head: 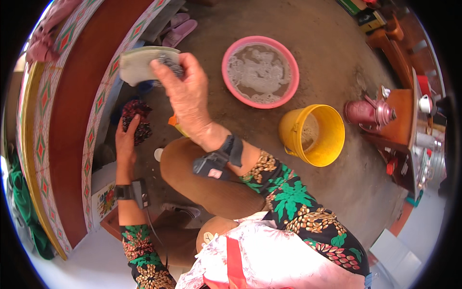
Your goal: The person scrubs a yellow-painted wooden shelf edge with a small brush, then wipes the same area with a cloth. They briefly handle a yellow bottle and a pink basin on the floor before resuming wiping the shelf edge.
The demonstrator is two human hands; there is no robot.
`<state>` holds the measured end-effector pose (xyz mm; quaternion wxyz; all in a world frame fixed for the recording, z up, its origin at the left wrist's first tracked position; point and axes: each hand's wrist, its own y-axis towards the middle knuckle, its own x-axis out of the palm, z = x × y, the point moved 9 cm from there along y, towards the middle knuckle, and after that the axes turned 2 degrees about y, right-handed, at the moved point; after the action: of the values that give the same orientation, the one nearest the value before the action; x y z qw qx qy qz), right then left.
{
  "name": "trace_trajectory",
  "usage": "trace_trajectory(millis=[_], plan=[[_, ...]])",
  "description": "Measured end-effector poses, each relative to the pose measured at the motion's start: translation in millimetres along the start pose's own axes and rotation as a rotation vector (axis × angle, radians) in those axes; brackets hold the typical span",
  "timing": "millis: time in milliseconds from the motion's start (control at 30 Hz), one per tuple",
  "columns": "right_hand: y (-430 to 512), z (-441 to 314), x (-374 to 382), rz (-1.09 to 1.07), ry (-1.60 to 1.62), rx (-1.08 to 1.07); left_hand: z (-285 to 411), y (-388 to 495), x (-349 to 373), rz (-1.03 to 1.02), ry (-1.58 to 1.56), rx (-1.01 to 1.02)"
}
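Observation:
My right hand pinches a pale, slightly curved fabric item, together with a dark, speckled part of it or a separate piece; the frame does not settle which. Lower and to the left, my left hand holds a dark red and black knitted piece between thumb and fingers. To the right of my right hand, a pink basin of sudsy water stands on the floor. A yellow bucket, with what looks like a little murky content at its bottom, stands below and right of the basin.
A patterned, red-brown panelled surface runs along the left. Pink slippers lie near the top. At the right, a pink thermos flask stands beside a wooden table bearing a white mug. An orange and yellow object is partly behind my right hand.

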<state>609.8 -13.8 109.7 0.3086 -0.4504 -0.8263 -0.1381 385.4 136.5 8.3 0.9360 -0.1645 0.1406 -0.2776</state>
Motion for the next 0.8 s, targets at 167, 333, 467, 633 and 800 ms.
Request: trace_trajectory(millis=[167, 333, 467, 633, 800], plan=[[14.0, -63.0, -112.0, -0.099, -0.430, -0.112, 72.5, -28.4, 53.7, -0.030, 0.182, 0.034], [25.4, -144.2, -269.7, 0.170, -0.450, -0.070, 99.7, -55.2, 166.9, -0.344, 0.249, -0.061], [17.9, -212.5, -351.9, 0.374, -0.491, -0.275, 125.8, -87.6, 261.4, -0.385, 1.031, 0.703], [5.5, -236.5, -379.6, 0.395, -0.495, -0.351, 105.9, -88.1, 301.9, -0.257, 1.100, 0.517], [7.3, -230.6, -376.8, 0.382, -0.440, -0.328, 73.6, -118.2, 364.0, -0.590, 0.749, 0.387]])
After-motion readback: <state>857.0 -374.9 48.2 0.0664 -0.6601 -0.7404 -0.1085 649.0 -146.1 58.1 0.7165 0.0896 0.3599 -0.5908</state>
